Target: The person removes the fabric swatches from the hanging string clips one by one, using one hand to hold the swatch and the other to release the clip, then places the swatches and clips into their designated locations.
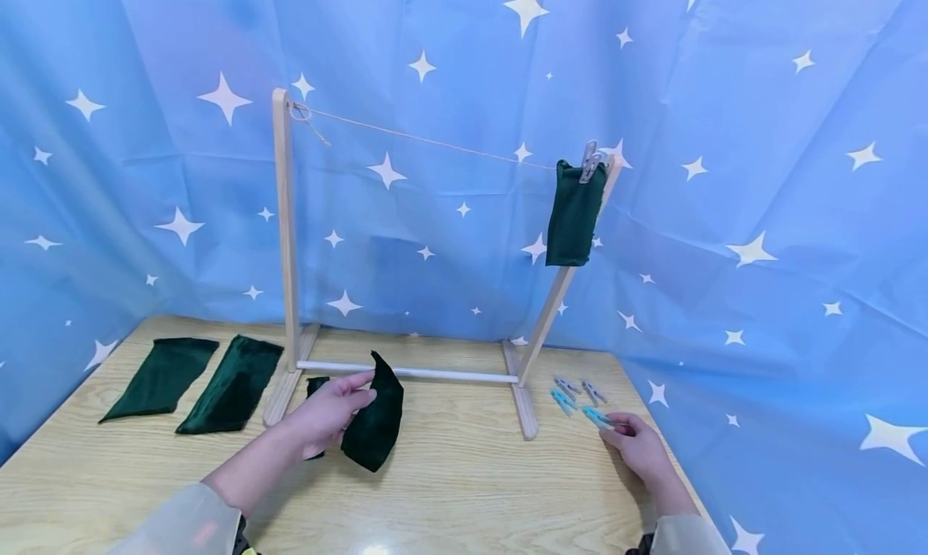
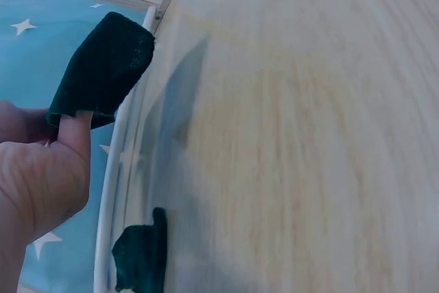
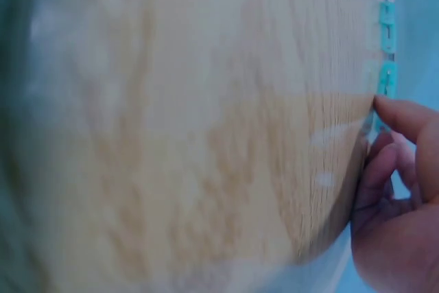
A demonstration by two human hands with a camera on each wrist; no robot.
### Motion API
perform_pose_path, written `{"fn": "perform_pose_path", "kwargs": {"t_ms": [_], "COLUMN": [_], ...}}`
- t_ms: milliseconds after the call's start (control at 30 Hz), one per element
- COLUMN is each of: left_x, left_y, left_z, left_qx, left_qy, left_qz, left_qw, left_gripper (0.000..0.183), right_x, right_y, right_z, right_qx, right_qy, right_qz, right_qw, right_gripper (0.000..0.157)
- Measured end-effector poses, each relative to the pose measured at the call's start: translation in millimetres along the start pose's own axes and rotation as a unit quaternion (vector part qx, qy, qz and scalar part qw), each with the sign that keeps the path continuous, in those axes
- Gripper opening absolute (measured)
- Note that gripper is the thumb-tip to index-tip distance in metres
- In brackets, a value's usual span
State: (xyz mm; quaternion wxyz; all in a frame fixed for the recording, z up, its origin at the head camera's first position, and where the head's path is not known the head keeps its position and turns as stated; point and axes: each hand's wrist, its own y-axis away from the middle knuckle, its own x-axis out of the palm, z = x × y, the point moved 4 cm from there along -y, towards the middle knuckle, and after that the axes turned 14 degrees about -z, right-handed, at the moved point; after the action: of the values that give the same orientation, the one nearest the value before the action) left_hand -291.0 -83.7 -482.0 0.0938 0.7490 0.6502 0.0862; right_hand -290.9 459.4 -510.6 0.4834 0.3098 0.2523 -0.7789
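Cloth (image 1: 379, 424), dark green and curved
Left hand (image 1: 328, 414) pinches it; right hand (image 1: 640, 449) pinches a blue plastic clip (image 1: 596, 416).

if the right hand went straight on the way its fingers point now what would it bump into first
The right hand pinches a teal clothespin; straight on, it would likely meet the second teal clothespin first, though the exact angle and depth are hard to judge.
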Motion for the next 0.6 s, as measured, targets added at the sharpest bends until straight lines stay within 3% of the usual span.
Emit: {"fn": "perform_pose_path", "kwargs": {"t_ms": [300,467,600], "left_x": [8.5,7.1,6.4], "left_y": [-2.9,-0.6,2.6], "left_z": [13.1,12.0,4.3], "left_qx": [-0.015,-0.014,0.017], "left_qy": [-0.027,-0.079,-0.147], "left_qz": [-0.056,-0.085,-0.087], "left_qw": [0.9980,0.9931,0.9851], "left_gripper": [0.060,0.066,0.079], "right_x": [1.7,0.4,-1.0], "right_y": [0,2,3], "right_z": [-4,-2,-1], "right_qx": [0.002,0.003,0.008], "right_qy": [-0.001,0.001,0.003], "right_qz": [-0.003,-0.001,0.001], "right_qw": [1.000,1.000,1.000], "right_gripper": [0.047,0.048,0.048]}}
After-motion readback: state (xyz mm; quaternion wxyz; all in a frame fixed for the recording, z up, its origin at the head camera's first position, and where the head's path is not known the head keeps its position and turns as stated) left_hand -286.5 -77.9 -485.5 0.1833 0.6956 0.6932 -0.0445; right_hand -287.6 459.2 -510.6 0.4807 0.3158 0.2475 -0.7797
